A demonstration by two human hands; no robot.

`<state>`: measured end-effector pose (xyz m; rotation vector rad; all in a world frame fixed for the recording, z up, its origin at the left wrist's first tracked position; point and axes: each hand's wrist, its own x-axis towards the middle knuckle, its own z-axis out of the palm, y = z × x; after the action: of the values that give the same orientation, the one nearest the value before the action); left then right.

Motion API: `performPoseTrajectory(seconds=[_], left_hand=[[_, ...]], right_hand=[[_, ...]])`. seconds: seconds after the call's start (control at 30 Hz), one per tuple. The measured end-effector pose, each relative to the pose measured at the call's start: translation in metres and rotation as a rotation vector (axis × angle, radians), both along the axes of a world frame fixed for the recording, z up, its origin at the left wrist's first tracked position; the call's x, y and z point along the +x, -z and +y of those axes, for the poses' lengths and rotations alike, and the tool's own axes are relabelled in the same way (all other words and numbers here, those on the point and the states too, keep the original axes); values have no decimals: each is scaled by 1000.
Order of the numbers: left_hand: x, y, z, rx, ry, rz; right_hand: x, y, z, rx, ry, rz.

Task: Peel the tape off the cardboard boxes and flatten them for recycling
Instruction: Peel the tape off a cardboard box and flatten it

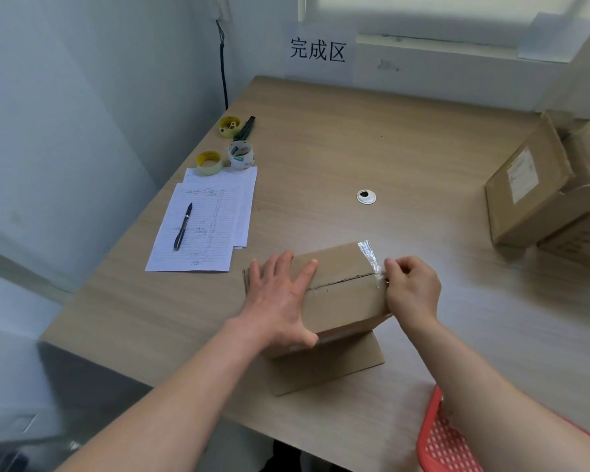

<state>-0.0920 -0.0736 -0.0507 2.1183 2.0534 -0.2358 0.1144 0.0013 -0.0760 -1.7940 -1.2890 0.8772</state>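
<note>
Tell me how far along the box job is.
Early. Nothing looks flattened. In hand: the left hand presses the box while the right hand pinches its tape, partly lifted off the seam. Left: finishing that strip, flattening this box, then the two boxes at the table's right edge.

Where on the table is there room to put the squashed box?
Bare wooden table stretches from the round white cable cap back to the wall sign. The left edge is crowded with lined papers and tape rolls; brown cardboard boxes fill the right.
</note>
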Motion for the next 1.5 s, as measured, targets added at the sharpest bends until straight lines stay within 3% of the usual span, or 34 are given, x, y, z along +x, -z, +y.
performPoseTrajectory(seconds=[0.2, 0.47, 0.77, 0.87, 0.93, 1.1, 1.17, 1.37, 1.5], left_hand=[[-6, 6, 8, -15, 7, -8], [-10, 11, 11, -5, 15, -23], [-15, 14, 12, 21, 41, -50], [-16, 14, 12, 11, 46, -55], [-15, 13, 13, 10, 47, -51], [-15, 13, 14, 12, 47, -47], [-14, 14, 13, 10, 45, -50], [-14, 13, 13, 10, 44, -55], [-14, 13, 11, 9, 36, -69]], right_hand=[[-3, 7, 11, -157, 148, 250], [-11, 6, 12, -196, 318, 497], [4, -3, 22, -494, 404, 892], [4, -11, 23, -425, 397, 789], [2, -17, 20, -373, 280, 653], [-5, -5, 0, -223, -170, -237], [-10, 0, -6, -165, -211, -418], [-5, 3, -4, 27, -242, -467], [-9, 5, -5, 50, -154, -349]])
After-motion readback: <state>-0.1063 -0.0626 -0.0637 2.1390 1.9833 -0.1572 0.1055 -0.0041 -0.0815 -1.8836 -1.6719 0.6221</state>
